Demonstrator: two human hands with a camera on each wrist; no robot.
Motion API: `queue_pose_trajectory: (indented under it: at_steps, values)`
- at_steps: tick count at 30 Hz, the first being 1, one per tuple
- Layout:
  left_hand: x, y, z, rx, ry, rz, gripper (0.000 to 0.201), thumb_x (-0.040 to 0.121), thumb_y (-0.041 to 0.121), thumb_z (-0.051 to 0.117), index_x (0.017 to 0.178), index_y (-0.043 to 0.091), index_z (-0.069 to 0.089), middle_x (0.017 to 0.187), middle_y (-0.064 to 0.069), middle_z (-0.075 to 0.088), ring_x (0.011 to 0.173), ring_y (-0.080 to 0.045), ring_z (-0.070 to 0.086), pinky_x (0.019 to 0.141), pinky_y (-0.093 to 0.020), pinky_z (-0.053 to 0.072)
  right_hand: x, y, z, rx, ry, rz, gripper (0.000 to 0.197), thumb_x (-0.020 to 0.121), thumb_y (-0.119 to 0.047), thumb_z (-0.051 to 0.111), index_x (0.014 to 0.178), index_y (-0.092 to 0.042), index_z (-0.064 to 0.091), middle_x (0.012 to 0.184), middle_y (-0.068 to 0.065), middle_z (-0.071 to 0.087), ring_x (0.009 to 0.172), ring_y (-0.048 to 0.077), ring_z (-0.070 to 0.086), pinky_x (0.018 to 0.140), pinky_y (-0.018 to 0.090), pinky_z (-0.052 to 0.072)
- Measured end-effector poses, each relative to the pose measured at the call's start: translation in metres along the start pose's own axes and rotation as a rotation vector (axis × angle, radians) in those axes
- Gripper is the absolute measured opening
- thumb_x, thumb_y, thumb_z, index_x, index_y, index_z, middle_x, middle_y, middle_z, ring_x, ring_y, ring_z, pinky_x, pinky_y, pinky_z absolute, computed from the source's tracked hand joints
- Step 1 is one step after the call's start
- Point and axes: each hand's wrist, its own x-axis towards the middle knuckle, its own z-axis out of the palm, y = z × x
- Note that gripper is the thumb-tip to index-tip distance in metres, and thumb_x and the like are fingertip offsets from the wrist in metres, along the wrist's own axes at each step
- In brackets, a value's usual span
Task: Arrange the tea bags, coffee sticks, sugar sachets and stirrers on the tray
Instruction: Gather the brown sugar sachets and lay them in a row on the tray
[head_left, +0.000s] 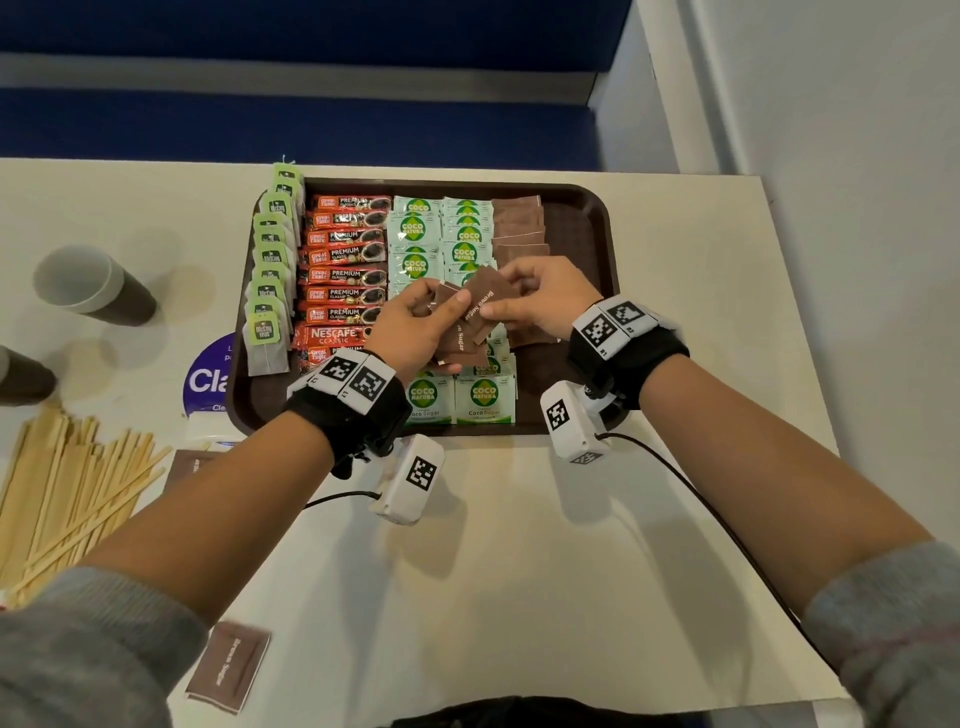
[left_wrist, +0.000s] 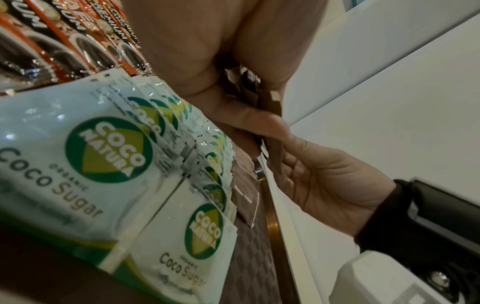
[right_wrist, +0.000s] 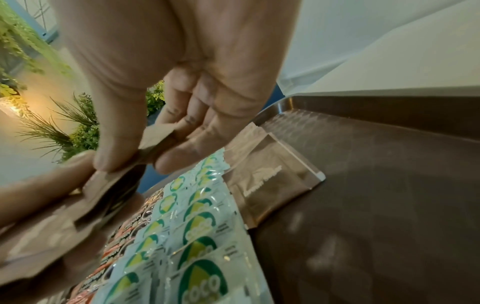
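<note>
Brown sugar sachets over the brown tray (head_left: 597, 218)
We fan a small stack of brown sugar sachets (head_left: 460, 332) in left hand (head_left: 415, 322); right hand (head_left: 540, 296) pinches the top sachet (head_left: 485, 299) by its edge. Light, floppy paper, probably slippery when stacked; edges look the best hold.

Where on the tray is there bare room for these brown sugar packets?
Bare tray floor runs between the brown packet column and the right rim. The left and middle are crowded with tea bags, coffee sticks and green sugar packets.
</note>
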Motion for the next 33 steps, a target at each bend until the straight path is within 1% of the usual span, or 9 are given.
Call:
queue_pose_trajectory:
  at_steps: [2, 6, 12, 17, 20, 24, 28, 31, 33]
  values:
    - [0.0, 0.0, 0.001, 0.009, -0.019, 0.004, 0.01, 0.09, 0.025, 0.063, 0.087, 0.017, 0.057, 0.079, -0.001, 0.067, 0.055, -0.01, 0.067, 0.039, -0.023, 0.05, -0.001, -0.001, -0.002, -0.01, 0.078, -0.043, 0.017, 0.077, -0.012, 0.075, 0.091, -0.015, 0.066, 0.083, 0.001, 0.066, 0.076, 0.014, 0.063, 0.076, 0.027, 0.054]
    - [0.0, 0.0, -0.002, 0.027, -0.05, -0.007, 0.007, 0.091, 0.022, 0.061, 0.089, 0.018, 0.056, 0.085, 0.0, 0.067, 0.06, -0.01, 0.068, 0.039, -0.026, 0.051, -0.001, -0.004, -0.013, 0.095, 0.257, -0.065, 0.022, 0.078, -0.007, 0.071, 0.099, -0.014, 0.069, 0.089, 0.008, 0.07, 0.075, 0.019, 0.065, 0.081, 0.041, 0.056]
    - [0.0, 0.01, -0.002, 0.045, -0.056, 0.018, 0.009, 0.092, 0.025, 0.059, 0.088, 0.018, 0.057, 0.081, -0.002, 0.064, 0.057, -0.013, 0.065, 0.041, -0.027, 0.053, -0.008, -0.01, -0.02, -0.145, 0.032, -0.107, 0.025, 0.079, 0.0, 0.065, 0.1, -0.011, 0.071, 0.099, 0.01, 0.072, 0.082, 0.011, 0.066, 0.084, 0.027, 0.053]
    - [-0.002, 0.008, 0.002, 0.09, -0.145, 0.021, 0.008, 0.09, 0.017, 0.063, 0.088, 0.016, 0.055, 0.076, -0.006, 0.065, 0.052, -0.015, 0.066, 0.04, -0.027, 0.051, -0.01, -0.013, -0.017, -0.113, -0.078, -0.069, 0.034, 0.081, 0.001, 0.065, 0.111, -0.014, 0.062, 0.1, 0.016, 0.07, 0.089, 0.024, 0.068, 0.077, 0.029, 0.057]
    - [-0.003, 0.006, 0.005, 0.049, -0.133, 0.0, 0.007, 0.092, 0.016, 0.06, 0.089, 0.016, 0.054, 0.078, -0.006, 0.066, 0.053, -0.014, 0.067, 0.038, -0.024, 0.049, -0.011, -0.01, -0.017, -0.051, 0.005, -0.083, 0.036, 0.079, -0.004, 0.071, 0.113, -0.015, 0.063, 0.093, 0.013, 0.069, 0.083, 0.017, 0.068, 0.07, 0.023, 0.058]
    - [-0.002, 0.004, 0.007, -0.006, -0.109, 0.006, 0.007, 0.093, 0.016, 0.059, 0.088, 0.018, 0.055, 0.08, -0.005, 0.068, 0.054, -0.014, 0.067, 0.037, -0.022, 0.047, -0.01, 0.0, -0.021, 0.019, 0.054, -0.015, 0.025, 0.078, -0.008, 0.074, 0.102, -0.012, 0.066, 0.084, 0.001, 0.066, 0.067, 0.003, 0.066, 0.057, 0.013, 0.052]
    - [-0.001, 0.004, 0.008, 0.012, -0.097, -0.001, 0.006, 0.092, 0.017, 0.06, 0.088, 0.019, 0.057, 0.085, -0.004, 0.066, 0.057, -0.013, 0.068, 0.038, -0.023, 0.049, -0.007, 0.012, -0.032, 0.016, 0.137, -0.013, 0.017, 0.082, -0.003, 0.068, 0.096, -0.012, 0.067, 0.081, 0.004, 0.065, 0.067, 0.011, 0.063, 0.063, 0.016, 0.056]
    - [0.0, 0.005, 0.003, 0.03, -0.051, 0.005, 0.005, 0.092, 0.019, 0.06, 0.088, 0.02, 0.057, 0.084, 0.0, 0.066, 0.059, -0.013, 0.067, 0.04, -0.025, 0.051, -0.006, 0.025, -0.042, -0.13, 0.195, 0.02, 0.019, 0.085, -0.005, 0.066, 0.103, -0.01, 0.069, 0.083, 0.005, 0.064, 0.068, 0.011, 0.06, 0.064, 0.014, 0.054]
    - [0.001, 0.006, -0.001, 0.026, -0.033, 0.021, 0.007, 0.092, 0.019, 0.06, 0.087, 0.021, 0.057, 0.083, 0.0, 0.066, 0.06, -0.011, 0.067, 0.04, -0.025, 0.051, -0.006, 0.037, -0.044, -0.32, 0.177, 0.04, 0.018, 0.084, -0.011, 0.068, 0.101, -0.016, 0.071, 0.073, -0.002, 0.062, 0.063, 0.008, 0.056, 0.063, 0.015, 0.049]
